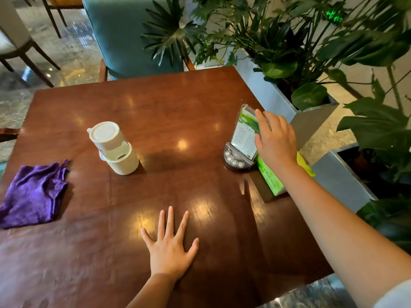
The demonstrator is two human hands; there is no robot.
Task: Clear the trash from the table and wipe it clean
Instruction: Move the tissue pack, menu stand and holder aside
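Observation:
A glossy brown wooden table (169, 112) fills the view. My left hand (170, 247) lies flat on it near the front edge, fingers spread, holding nothing. My right hand (274, 138) reaches to the right side and rests on an upright clear sign holder (243, 134) with a green printed card, standing on a round silver button base (234, 160). Whether the fingers grip the holder or only touch it is unclear. A crumpled purple cloth (33, 194) lies at the table's left edge. A white lidded canister (113, 147) stands left of centre.
A green tissue box (270, 176) lies under my right forearm at the table's right edge. Grey planters (273, 94) with large leafy plants line the right side. A teal chair (124, 36) stands behind the table, and more chairs stand at the back left.

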